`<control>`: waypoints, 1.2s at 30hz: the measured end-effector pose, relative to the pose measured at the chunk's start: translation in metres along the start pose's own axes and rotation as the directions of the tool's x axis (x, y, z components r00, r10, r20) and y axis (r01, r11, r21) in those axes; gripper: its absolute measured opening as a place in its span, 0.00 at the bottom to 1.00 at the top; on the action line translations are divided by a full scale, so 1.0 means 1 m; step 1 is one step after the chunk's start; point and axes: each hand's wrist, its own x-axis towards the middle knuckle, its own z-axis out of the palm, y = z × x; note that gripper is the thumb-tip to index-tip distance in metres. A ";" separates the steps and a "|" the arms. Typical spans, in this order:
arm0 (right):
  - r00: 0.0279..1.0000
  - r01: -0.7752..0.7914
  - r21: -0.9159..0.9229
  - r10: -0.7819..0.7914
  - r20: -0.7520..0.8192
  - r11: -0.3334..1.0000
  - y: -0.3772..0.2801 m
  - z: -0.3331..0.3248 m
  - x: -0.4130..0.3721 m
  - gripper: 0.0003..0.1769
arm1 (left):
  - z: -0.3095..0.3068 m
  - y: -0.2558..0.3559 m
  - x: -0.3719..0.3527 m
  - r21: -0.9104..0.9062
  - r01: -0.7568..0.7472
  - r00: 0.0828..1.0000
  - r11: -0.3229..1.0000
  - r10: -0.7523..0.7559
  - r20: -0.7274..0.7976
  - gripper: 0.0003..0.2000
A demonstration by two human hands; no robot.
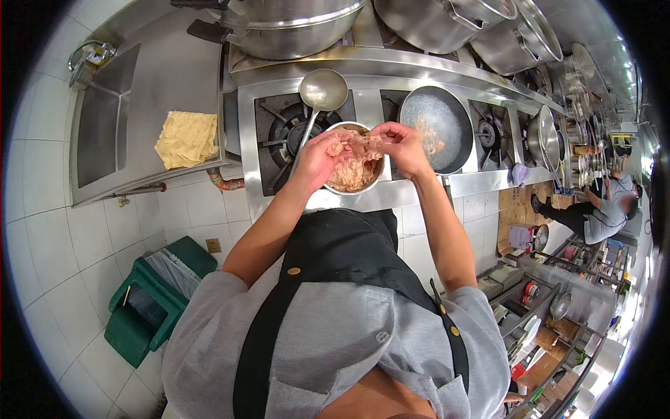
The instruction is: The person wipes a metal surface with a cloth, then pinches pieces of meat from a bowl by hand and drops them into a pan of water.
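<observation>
A round metal bowl of pale pink shredded food sits at the front of the stove. Over its left side is my left hand, palm up, with some of the shreds on its curled fingers. My right hand is above the bowl's right rim, its thumb and fingers pinched on a bit of the same food. Just right of it, a dark pan holds cloudy liquid with a few shreds in it. A large ladle lies left of the bowl, its handle running down beside my left wrist.
Large steel pots line the back. A folded yellow cloth lies on the left counter beside a sink. Green bins stand on the floor at lower left. Another person is at far right, near shelves.
</observation>
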 end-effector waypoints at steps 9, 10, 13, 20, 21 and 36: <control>0.920 0.192 -0.896 -0.391 0.023 0.400 0.020 0.037 -0.003 0.16 | -0.007 0.007 -0.012 0.380 -0.036 0.956 0.924 0.142 -0.256 0.12; 0.923 0.193 -0.912 -0.382 0.045 0.360 0.022 0.045 0.000 0.15 | -0.006 0.010 -0.013 0.377 -0.033 0.958 0.926 0.137 -0.252 0.12; 0.941 0.140 -0.969 -0.332 0.067 0.202 0.045 0.057 0.022 0.12 | 0.000 0.014 -0.011 0.382 -0.012 0.968 0.924 0.106 -0.226 0.12; 0.994 0.097 -0.762 -0.101 0.041 0.641 0.044 0.033 0.035 0.15 | -0.015 0.016 -0.012 0.347 -0.021 0.991 0.938 0.065 -0.114 0.13; 0.998 0.062 -0.767 -0.049 0.040 0.638 0.032 0.030 0.032 0.16 | -0.017 0.015 -0.008 0.364 -0.022 0.996 0.931 0.050 -0.067 0.14; 0.999 -0.030 -0.139 0.027 -0.024 0.990 -0.020 0.022 -0.020 0.13 | 0.014 -0.010 0.019 0.776 -0.266 0.962 0.572 0.100 0.255 0.08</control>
